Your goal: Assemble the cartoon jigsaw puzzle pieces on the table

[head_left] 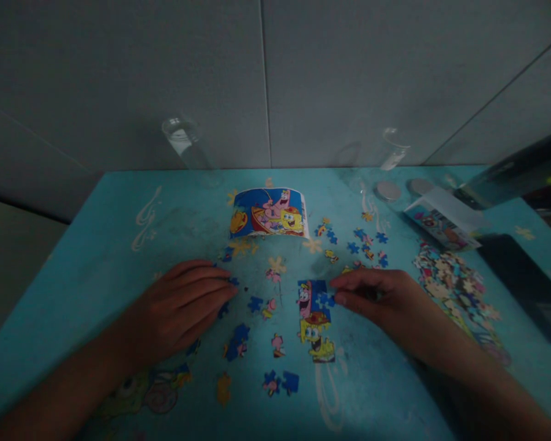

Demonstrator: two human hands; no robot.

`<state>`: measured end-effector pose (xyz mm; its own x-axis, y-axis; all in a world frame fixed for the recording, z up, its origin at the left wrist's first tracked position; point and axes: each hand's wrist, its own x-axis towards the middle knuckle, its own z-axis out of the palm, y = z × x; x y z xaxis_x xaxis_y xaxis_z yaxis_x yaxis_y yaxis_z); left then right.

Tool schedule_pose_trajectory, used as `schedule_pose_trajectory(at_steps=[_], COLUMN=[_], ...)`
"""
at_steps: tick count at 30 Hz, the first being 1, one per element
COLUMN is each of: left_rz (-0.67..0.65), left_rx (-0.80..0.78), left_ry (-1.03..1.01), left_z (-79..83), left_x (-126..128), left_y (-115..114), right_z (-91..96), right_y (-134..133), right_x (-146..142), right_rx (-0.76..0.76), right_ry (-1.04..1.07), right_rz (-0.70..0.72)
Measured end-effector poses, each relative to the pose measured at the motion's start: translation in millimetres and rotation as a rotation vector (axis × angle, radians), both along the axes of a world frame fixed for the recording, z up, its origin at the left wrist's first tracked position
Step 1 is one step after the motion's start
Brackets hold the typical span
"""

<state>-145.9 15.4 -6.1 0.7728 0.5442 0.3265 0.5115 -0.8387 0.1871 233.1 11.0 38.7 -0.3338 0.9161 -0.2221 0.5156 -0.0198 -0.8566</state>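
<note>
A partly joined puzzle (316, 331) with a pink and a yellow cartoon figure lies in front of me. At its upper right edge, my right hand (379, 294) pinches a blue puzzle piece (326, 300) between thumb and forefinger. My left hand (186, 303) rests palm down with its fingers stretched out over the table, and blue bits of pieces show by its fingertips. Between the hands lie loose pieces, such as a blue one (256, 304) and a pink one (278, 345). What lies under my left palm is hidden.
A curved picture sheet (269, 212) stands behind the pieces. At right are a pile of pieces (454, 282), another printed sheet (441, 220), a dark phone-like slab (526, 285) and two round lids (388, 190). Clear tubes (188, 147) stand by the wall on the turquoise tabletop (96, 245).
</note>
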Motion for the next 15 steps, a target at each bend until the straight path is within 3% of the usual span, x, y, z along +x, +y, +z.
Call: schedule_pose_trajectory(at_steps=[5,15], left_rz=[-0.006,-0.010], left_rx=[0.005,0.001], left_ry=[-0.005,-0.007], left_z=[-0.1,1.3], left_x=[-0.7,1.7], left_y=[1.2,1.5], right_z=[-1.1,-2.0], right_y=[0.4,1.0], right_x=[0.4,1.2], right_rx=[0.027,0.088], right_ry=[-0.049,-0.172], right_rz=[-0.003,0.163])
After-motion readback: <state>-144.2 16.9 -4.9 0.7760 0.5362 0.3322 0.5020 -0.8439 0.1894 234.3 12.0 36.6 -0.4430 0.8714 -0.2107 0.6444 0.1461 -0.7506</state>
